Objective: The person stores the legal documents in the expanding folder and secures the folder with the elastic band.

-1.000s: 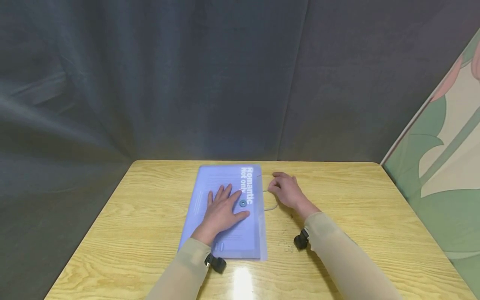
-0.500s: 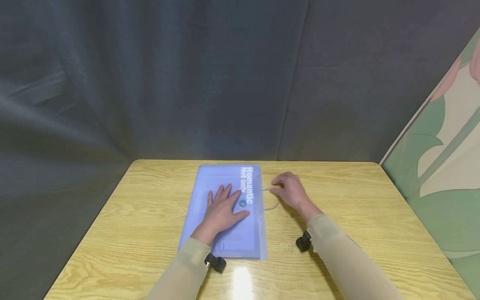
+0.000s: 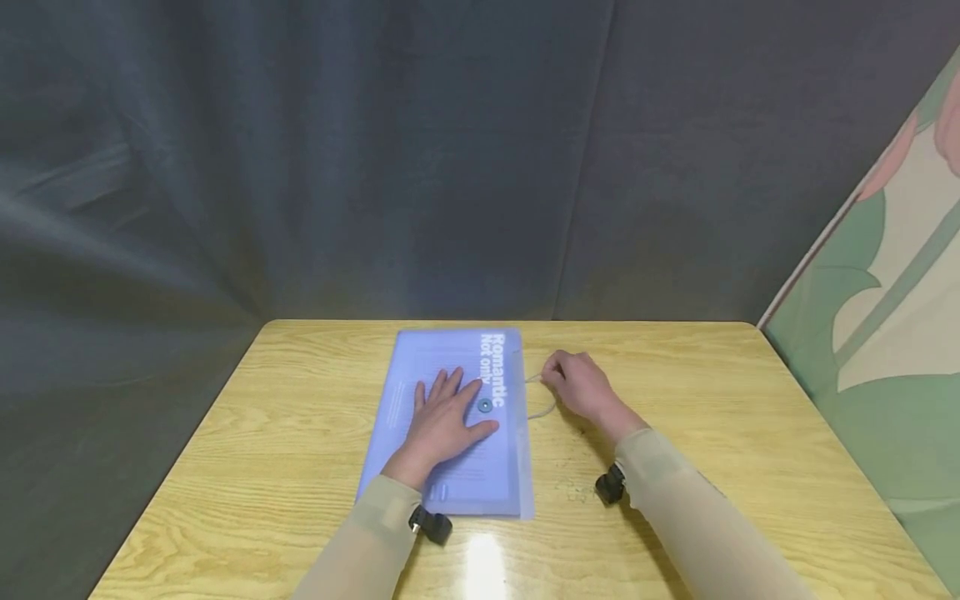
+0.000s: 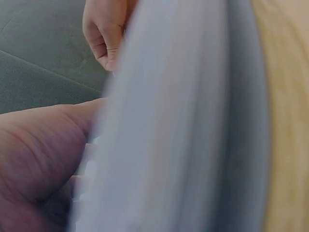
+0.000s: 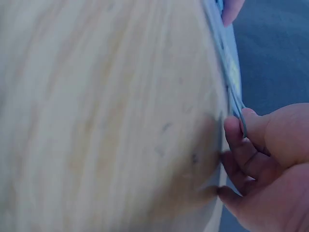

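A translucent blue-purple document folder (image 3: 487,479) lies flat on the table, white lettering along its right side. My left hand (image 3: 442,425) rests on it with spread, straight fingers, beside a round blue button (image 3: 485,405). From the folder's right edge a thin grey cord (image 3: 543,413) loops out. Just right of that edge, my right hand (image 3: 581,387) pinches the cord. In the right wrist view the cord (image 5: 245,128) passes between thumb and index finger of the right hand (image 5: 270,164). The left wrist view shows the folder (image 4: 159,121) close up and blurred, hiding part of the left hand (image 4: 38,150).
The wooden table (image 3: 262,433) has rounded far corners. A dark grey curtain (image 3: 420,167) hangs behind it and along the left. On the right stands a panel with a leaf and flower pattern (image 3: 892,333). A black wrist camera (image 3: 611,485) sits on the right sleeve.
My right hand has shifted slightly right, and its fingers, more spread half a second ago, have drawn together on the cord. The left hand and the folder have stayed put.
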### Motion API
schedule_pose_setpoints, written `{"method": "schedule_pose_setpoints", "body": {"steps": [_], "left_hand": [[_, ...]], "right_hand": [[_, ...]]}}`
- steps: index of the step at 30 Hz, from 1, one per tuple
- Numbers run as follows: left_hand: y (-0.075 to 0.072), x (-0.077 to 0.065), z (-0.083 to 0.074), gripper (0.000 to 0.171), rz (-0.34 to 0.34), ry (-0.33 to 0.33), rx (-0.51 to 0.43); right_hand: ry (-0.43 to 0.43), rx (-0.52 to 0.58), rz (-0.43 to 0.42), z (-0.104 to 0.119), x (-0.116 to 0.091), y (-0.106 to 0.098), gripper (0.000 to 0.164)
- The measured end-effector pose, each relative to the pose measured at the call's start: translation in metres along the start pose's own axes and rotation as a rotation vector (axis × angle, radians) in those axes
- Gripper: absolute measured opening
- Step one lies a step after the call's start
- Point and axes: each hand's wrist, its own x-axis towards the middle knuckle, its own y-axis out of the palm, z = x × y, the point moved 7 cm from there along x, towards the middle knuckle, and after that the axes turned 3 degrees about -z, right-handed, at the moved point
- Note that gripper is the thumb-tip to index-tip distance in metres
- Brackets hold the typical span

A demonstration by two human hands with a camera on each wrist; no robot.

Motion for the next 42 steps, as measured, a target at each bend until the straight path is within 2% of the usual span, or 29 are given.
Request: {"method": "schedule_pose_setpoints", "body": {"steps": [8,13,19,24,30,37,42], "left_hand": [[-0.002,-0.001,0.000,0.081,0.002,-0.005,-0.001],[-0.004,0.000,0.000,0.080,0.006,-0.010,0.002],[-0.008,-0.001,0.004,0.075,0.016,-0.001,-0.048],[-0.019,-0.002,0.010,0.061,-0.023,0.002,-0.072],[-0.022,-0.004,0.017,0.060,-0.029,-0.051,0.003],[-0.020,-0.003,0.018,0.061,-0.024,-0.058,0.018],[-0.018,-0.003,0.018,0.062,-0.011,-0.051,0.019]], "right_hand": [[0.093,0.070,0.170,0.001,-0.014,-0.009,0.021],[0.152,0.254,0.268,0.003,-0.026,-0.012,0.020],[0.156,0.488,0.294,-0.004,-0.028,-0.008,0.038],[0.103,0.587,0.310,-0.002,-0.028,-0.002,0.037],[0.009,0.553,0.241,0.010,-0.026,0.004,0.031],[-0.171,0.375,0.055,0.033,-0.016,0.008,0.019],[-0.197,0.262,-0.007,0.042,-0.013,0.012,0.015]]}}
